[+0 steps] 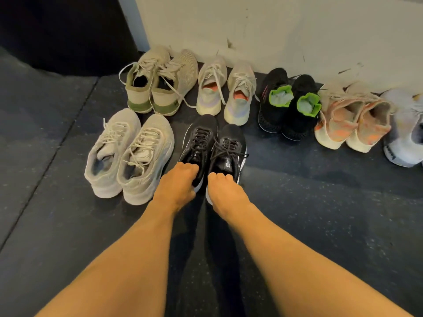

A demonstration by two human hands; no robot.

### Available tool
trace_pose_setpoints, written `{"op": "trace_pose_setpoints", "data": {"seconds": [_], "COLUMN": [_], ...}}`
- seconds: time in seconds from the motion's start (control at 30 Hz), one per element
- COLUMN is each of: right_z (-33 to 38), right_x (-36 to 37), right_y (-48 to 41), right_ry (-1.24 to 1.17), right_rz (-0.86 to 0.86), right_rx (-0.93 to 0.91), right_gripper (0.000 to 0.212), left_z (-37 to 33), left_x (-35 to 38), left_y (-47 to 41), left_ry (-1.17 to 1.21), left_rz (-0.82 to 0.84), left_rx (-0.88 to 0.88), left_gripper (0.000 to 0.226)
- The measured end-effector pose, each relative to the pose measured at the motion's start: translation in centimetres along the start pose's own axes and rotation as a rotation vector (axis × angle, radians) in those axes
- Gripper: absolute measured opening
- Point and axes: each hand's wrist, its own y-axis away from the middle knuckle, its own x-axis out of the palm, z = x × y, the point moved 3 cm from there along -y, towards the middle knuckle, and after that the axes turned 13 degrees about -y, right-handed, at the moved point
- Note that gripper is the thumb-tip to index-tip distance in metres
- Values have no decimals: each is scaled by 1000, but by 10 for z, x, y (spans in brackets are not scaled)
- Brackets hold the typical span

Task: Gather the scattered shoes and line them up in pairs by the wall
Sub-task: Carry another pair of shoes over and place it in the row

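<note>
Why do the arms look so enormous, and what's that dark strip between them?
Head view: the wide-angle lens stretches whatever nears the bottom edge, hence the big forearms. Head view: the dark strip below the left hand and right hand, each gripping a black shoe, is likely the person's shadow; the white shoe far right is blurred.

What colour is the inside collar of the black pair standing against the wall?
Bright green collar on the black pair; the head view shows it.
</note>
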Motion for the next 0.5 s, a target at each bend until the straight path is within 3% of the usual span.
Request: {"op": "trace_pose_setpoints", "data": {"seconds": [0.2,0.3,0.4,0.5], "right_z": [9,10,22,49], "right_x": [12,14,-7,-42], "right_y": [0,5,17,45], "right_ry": [5,52,18,-200], "right_rz": [-3,124,72,-74], "right_rx": [-37,-47,-34,-46], "right_gripper": [32,38,37,29], "left_z": [11,10,-4,-15], "left_x": [19,14,-19,-75], "left_y": [13,20,25,39], "left_ry": [-21,-30,-25,275], "left_rz": [166,199,-7,-218], "left_rx": [-128,-194,-328,-535], "left_gripper": [38,21,20,17]}}
